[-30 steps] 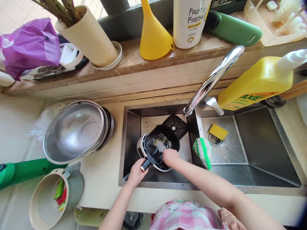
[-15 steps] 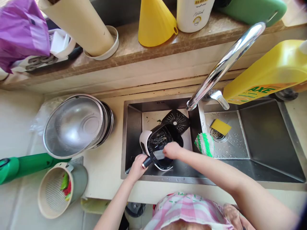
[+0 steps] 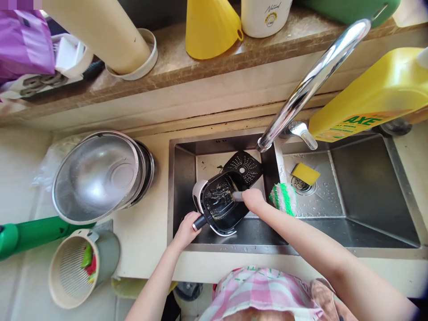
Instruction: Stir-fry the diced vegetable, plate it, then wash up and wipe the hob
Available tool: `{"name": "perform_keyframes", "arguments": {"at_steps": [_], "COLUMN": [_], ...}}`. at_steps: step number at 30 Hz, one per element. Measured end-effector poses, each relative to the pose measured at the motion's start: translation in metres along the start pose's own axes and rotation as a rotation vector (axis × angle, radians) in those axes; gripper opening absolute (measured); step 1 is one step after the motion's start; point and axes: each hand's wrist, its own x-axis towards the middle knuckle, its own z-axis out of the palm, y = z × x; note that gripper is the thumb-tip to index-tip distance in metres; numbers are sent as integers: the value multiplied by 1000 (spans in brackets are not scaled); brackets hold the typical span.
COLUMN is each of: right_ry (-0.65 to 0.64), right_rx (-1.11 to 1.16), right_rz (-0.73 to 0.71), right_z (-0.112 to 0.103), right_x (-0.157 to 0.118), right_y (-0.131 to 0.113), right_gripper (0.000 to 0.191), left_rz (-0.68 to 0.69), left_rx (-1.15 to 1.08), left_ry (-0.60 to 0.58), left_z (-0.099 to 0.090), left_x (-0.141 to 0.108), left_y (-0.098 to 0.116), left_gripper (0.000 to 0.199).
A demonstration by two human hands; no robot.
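Note:
A black air fryer basket (image 3: 239, 215) with a white front sits tilted in the left sink basin, and pale greasy residue streaks its inside. My left hand (image 3: 187, 229) is wrapped round its black handle (image 3: 199, 222). In my right hand (image 3: 254, 199) is a small flat grey scraper (image 3: 237, 196), partly hidden by the fingers. Its far end lies inside the basket, at the right part of the bottom. Behind the basket, a black perforated tray (image 3: 241, 167) leans in the same basin.
The right basin (image 3: 364, 187) holds a yellow sponge (image 3: 306, 173); a green-and-white scrubber (image 3: 283, 199) sits by the divider. Over the sink reaches a chrome faucet (image 3: 314, 84), beside a yellow detergent bottle (image 3: 368, 98). Steel bowls (image 3: 96, 178) and a bin (image 3: 109, 254) stand left.
My right hand has moved right and slightly up with the scraper, which now shows edge-on, uncovering more of the streaked bottom. My left hand stays on the handle. The view has shifted slightly.

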Motion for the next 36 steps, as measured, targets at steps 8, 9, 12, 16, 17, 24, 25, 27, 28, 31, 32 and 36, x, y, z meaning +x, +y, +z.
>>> {"name": "perform_keyframes", "arguments": {"at_steps": [8,9,12,16,17,24,25,27,28,31,32,36], "right_ry": [66,72,86,104,108,122,120,114,112,89,71,-8], "right_rx": [76,85,104,125,129,180,186,194,196,198,200,244], "right_rz": [39,50,88,107,113,119,127,137,146,182,176,-33], "right_z": [23,24,23,21,21,28,29,30,30,32,33,29], "right_x": [-12,-11,-6,-2,-2,-4,-3,-3,-4,-13,-18,-26], "right_y": [-23,-25,-24,-23,-23,-34,-35,-35,-35,-35,-36,-47], "right_gripper": [44,45,46,46,45,44,44,44,45,47,46,29], "left_rz": [-56,-60,-73,-85,-86,-94,-96,-99,-100,-100,-100,-94], "left_rx": [-49,-53,-63,-71,-72,-76,-76,-77,-78,-82,-82,-77], "left_ry": [26,27,33,37,36,35,38,43,45,52,52,37], "left_z": [3,3,3,3,3,1,1,1,1,1,1,1], "left_x": [3,4,4,4,4,5,5,5,5,6,6,6], "left_y": [0,0,-2,-2,-1,3,3,3,2,0,-1,-5], "left_gripper": [29,29,28,29,28,28,28,27,26,27,27,26]}}
